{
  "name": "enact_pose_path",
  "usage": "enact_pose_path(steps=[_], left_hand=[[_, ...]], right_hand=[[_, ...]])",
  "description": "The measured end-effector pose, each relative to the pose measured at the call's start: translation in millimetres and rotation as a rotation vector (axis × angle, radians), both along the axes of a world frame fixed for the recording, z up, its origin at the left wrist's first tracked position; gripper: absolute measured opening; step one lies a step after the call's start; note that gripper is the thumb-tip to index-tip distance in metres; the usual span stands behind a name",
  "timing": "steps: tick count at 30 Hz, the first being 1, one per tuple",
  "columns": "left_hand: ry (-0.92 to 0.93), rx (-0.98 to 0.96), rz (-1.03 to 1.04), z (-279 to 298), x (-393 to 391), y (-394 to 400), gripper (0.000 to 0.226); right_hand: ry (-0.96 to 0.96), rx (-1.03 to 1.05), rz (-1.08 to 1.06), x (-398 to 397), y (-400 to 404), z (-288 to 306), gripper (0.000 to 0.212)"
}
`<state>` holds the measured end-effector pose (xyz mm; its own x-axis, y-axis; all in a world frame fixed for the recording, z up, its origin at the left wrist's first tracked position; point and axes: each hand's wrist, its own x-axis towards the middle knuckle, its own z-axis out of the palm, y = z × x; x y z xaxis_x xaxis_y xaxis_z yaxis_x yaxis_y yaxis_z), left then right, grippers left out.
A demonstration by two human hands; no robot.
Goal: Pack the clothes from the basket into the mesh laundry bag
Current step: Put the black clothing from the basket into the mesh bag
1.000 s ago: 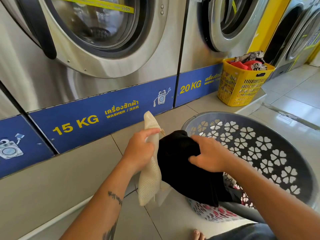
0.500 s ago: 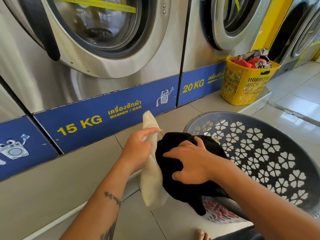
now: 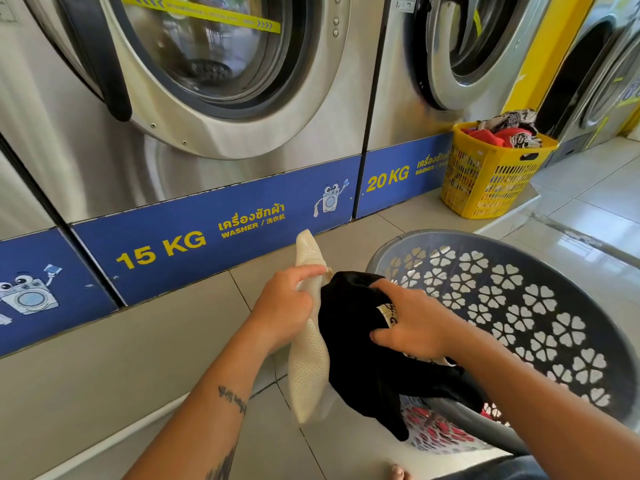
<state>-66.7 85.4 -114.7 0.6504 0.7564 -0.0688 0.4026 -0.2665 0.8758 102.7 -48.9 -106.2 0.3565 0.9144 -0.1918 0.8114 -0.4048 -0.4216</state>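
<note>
The left hand (image 3: 282, 308) grips the upper edge of the cream mesh laundry bag (image 3: 309, 341), forefinger stretched along its mouth. The bag hangs with its long axis near upright, top corner pointing up toward the 15 KG washer panel (image 3: 214, 230), bottom just above the tiled floor (image 3: 121, 358). The right hand (image 3: 417, 323) is closed on a black garment (image 3: 356, 355), pressing it against the bag's opening; its tail drapes over the rim of the grey basket (image 3: 616, 323). Half a second ago that hand lay flatter; now a pale label shows beside its fingers.
</note>
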Motion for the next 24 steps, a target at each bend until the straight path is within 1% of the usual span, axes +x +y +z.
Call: enact_pose_path(steps=[2, 4, 5, 7, 9, 11, 12, 14, 15, 16, 17, 19, 20, 21, 23, 24], left_hand=[[0.002, -0.011, -0.014, 0.9, -0.5, -0.7, 0.060], [-0.008, -0.027, -0.019, 2.5, -1.6, -0.6, 0.061], [-0.019, -0.041, -0.018, 3.3, -2.0, 0.1, 0.062], [-0.061, -0.080, -0.019, 3.5, -3.0, 2.1, 0.061], [-0.099, -0.120, -0.025, 3.5, -4.2, 2.9, 0.059], [-0.131, -0.134, -0.032, 2.9, -4.4, 3.5, 0.060], [-0.138, -0.135, -0.015, 3.1, -4.2, 3.1, 0.060], [-0.125, -0.133, 0.043, 3.7, -4.1, 2.4, 0.058], [-0.121, -0.125, 0.053, 3.5, -3.9, 2.0, 0.058], [-0.111, -0.113, 0.051, 2.9, -4.0, 0.8, 0.059], [-0.097, -0.098, 0.048, 2.5, -4.3, 0.1, 0.060], [-0.071, -0.086, 0.059, 1.9, -5.6, 1.4, 0.061], [-0.065, -0.094, 0.070, 1.6, -6.6, 3.0, 0.062], [-0.063, -0.102, 0.075, 1.4, -7.8, 4.9, 0.062], [-0.052, -0.110, 0.069, 1.1, -9.2, 8.6, 0.063], [-0.047, -0.112, 0.062, 0.5, -9.5, 9.4, 0.063]], right_hand=[[-0.161, 0.079, 0.000, -8.7, 1.7, 12.4, 0.064], [-0.226, 0.201, -0.045, -21.4, 6.5, 22.8, 0.061], [-0.206, 0.258, -0.075, -29.1, 9.1, 25.6, 0.062], [-0.095, 0.305, -0.128, -41.8, 13.5, 25.1, 0.067], [-0.051, 0.282, -0.086, -48.8, 17.3, 19.5, 0.065], [-0.117, 0.234, 0.024, -48.8, 21.0, 7.5, 0.060], [-0.191, 0.180, 0.094, -47.8, 22.7, 0.4, 0.057], [-0.440, 0.018, 0.264, -45.7, 26.8, -13.9, 0.053], [-0.528, -0.055, 0.338, -46.0, 28.2, -19.3, 0.054], [-0.559, -0.102, 0.385, -46.6, 29.2, -21.8, 0.056], [-0.541, -0.128, 0.405, -46.3, 29.5, -20.6, 0.062], [-0.373, -0.140, 0.365, -40.6, 25.7, -10.5, 0.079], [-0.287, -0.123, 0.336, -35.2, 21.6, -4.2, 0.087], [-0.244, -0.079, 0.308, -28.7, 16.6, 1.2, 0.094], [-0.262, -0.002, 0.233, -14.0, 6.5, 4.0, 0.104], [-0.260, -0.027, 0.185, -8.5, 2.9, 2.6, 0.109]])
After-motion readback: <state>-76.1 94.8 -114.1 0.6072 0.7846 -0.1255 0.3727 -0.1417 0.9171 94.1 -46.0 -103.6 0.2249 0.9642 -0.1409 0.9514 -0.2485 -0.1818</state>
